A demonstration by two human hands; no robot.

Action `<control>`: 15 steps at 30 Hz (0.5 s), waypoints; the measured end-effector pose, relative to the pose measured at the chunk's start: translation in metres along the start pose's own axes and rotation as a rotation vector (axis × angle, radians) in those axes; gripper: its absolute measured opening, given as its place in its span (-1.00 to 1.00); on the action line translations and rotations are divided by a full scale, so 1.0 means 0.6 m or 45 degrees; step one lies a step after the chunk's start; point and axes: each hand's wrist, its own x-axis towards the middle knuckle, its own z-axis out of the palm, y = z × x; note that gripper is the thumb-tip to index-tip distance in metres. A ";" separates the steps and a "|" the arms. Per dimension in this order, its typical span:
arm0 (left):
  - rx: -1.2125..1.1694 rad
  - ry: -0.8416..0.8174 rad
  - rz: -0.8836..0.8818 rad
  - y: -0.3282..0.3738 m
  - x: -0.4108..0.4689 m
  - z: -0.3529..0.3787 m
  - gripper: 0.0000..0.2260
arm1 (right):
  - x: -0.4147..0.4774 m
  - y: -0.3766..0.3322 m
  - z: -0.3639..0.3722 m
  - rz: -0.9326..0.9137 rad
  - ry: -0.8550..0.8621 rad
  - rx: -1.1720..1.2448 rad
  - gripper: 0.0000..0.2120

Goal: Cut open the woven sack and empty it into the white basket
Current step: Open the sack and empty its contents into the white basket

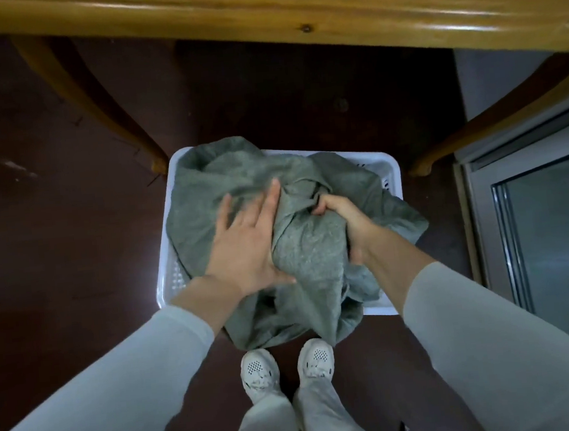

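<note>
A white plastic basket (387, 165) stands on the dark floor below me. A heap of grey-green cloth (211, 177) fills it and spills over its near and right edges. My left hand (247, 239) lies flat on the cloth with fingers spread, pressing on the left of the heap. My right hand (345, 220) is closed on a bunched fold of the same cloth at the middle. No woven sack is in view.
A varnished wooden table edge (292, 11) spans the top, with curved wooden legs at left (101, 107) and right (495, 128). A metal-framed glass door (545, 227) stands at the right. My white shoes (286, 366) are just in front of the basket.
</note>
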 end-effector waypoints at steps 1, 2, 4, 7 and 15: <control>-0.044 0.028 0.068 0.000 0.012 0.007 0.10 | -0.001 0.003 -0.010 0.045 -0.018 -0.011 -0.84; -0.100 0.042 0.110 0.001 0.021 0.011 -0.11 | -0.003 0.004 -0.017 0.086 -0.030 -0.057 -0.80; -0.174 -0.039 0.047 0.000 0.030 0.016 -0.45 | -0.010 -0.001 -0.018 0.111 -0.029 -0.269 -0.63; -0.314 -0.237 -0.126 -0.003 0.042 0.013 -0.55 | -0.037 -0.022 -0.023 -0.261 0.317 -0.954 -0.10; -0.837 -0.658 -0.443 -0.013 0.058 0.009 -0.54 | -0.045 0.070 0.020 -0.847 0.233 -2.271 0.25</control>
